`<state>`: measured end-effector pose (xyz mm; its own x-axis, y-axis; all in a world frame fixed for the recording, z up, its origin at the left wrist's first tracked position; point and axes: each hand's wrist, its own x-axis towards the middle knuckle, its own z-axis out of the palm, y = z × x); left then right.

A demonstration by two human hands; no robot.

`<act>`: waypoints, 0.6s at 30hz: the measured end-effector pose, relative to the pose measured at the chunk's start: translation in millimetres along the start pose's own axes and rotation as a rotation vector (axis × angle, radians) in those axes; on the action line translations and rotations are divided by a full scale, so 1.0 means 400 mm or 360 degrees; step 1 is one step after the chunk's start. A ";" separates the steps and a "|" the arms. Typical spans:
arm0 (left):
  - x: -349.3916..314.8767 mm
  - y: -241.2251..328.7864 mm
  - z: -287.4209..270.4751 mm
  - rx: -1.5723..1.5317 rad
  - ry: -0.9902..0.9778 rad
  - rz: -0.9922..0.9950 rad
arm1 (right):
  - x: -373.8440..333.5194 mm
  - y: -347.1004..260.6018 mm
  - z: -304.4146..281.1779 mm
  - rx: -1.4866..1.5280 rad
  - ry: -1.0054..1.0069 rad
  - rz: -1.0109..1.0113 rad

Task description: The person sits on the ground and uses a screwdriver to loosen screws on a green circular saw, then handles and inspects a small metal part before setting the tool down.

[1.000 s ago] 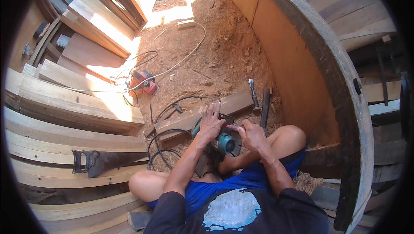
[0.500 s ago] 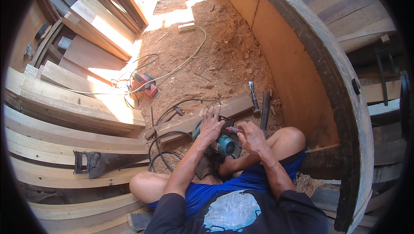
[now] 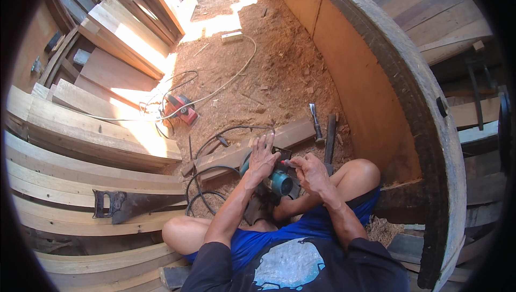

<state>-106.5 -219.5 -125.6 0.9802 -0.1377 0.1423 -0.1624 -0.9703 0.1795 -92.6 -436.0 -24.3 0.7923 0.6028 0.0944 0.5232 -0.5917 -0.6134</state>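
Observation:
A teal power tool (image 3: 280,182) with a dark metal base stands in front of my crossed legs, its exact kind partly hidden by my hands. My left hand (image 3: 262,157) lies over its top with the fingers stretched out and slightly apart. Closed around a screwdriver (image 3: 291,163) with a reddish handle, my right hand (image 3: 314,173) points it leftward at the tool, close to my left thumb. Where the screwdriver's tip meets the tool is too small to make out. A black cord (image 3: 196,182) loops beside the tool on the left.
Past the tool lies a wooden plank (image 3: 290,135), with a chisel (image 3: 316,122) and a dark bar (image 3: 330,141) to its right. A handsaw (image 3: 129,205) rests on stacked boards (image 3: 80,165) at left. A red power tool (image 3: 181,110) sits on sawdust; a curved wooden panel (image 3: 365,82) stands at right.
My right hand has shifted slightly left and its grip on the screwdriver has turned a little. My left hand stays on the power tool.

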 end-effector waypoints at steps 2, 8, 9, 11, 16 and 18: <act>-0.003 -0.002 0.002 0.0018 -0.0011 0.0001 | 0.002 -0.004 -0.001 -0.0026 0.0019 -0.0038; -0.006 -0.013 0.024 0.0058 0.0076 0.0077 | 0.012 -0.028 0.010 0.0110 0.0282 0.0150; -0.008 -0.018 0.029 0.0076 0.0093 0.0082 | 0.018 -0.040 -0.003 0.0027 0.0030 0.0464; -0.007 -0.017 0.034 0.0090 0.0113 0.0095 | 0.022 -0.047 -0.020 -0.0063 -0.0219 0.0781; -0.002 -0.009 0.030 0.0130 0.0080 0.0085 | 0.007 -0.010 -0.020 0.0109 -0.0138 -0.0017; -0.001 -0.006 0.025 0.0126 0.0055 0.0089 | 0.010 -0.005 -0.011 0.0138 -0.0118 -0.0030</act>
<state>-105.2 -219.3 -135.7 0.9652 -0.1864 0.1835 -0.2059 -0.9741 0.0934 -89.1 -434.8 -19.0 0.7557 0.6529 0.0503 0.5060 -0.5334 -0.6778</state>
